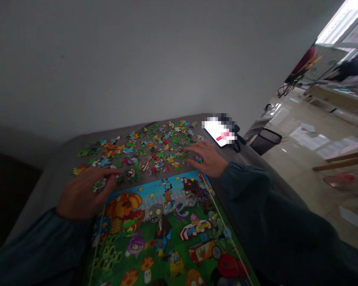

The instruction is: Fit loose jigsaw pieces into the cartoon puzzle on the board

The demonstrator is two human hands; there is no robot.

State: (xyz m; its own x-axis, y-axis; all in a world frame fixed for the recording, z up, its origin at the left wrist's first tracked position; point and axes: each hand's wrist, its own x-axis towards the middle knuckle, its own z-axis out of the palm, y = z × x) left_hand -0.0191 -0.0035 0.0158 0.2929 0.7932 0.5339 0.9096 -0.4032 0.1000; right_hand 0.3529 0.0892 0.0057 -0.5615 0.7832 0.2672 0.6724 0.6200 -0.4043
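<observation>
- Spanning most of the view, the grey tabletop (62, 155) runs back to a bare wall. A phone (220, 133) lies at its far right corner.
- The puzzle picture (167, 234) lies flat at the near edge, between the two forearms, with its long axis running from near to far.
- The loose pieces (143, 153) form a band just beyond the picture's far edge. The band's long axis runs left to right, ending short of the phone.
- Right hand (207, 159): palm down on the right end of the band, off the picture's far right corner. The fingers (193, 149) are spread flat on the pieces, and none is seen pinched. The forearm comes in from the near right.
- Left hand (80, 194): at the picture's far left corner, knuckles up. The fingers (107, 174) curl against the thumb, closed on a joined clump (99, 185).
- The clump sits on the thumb side, toward the picture. Cannot tell whether it touches the tabletop. The band starts directly beyond these fingers, so this hand is nearer its left end.
</observation>
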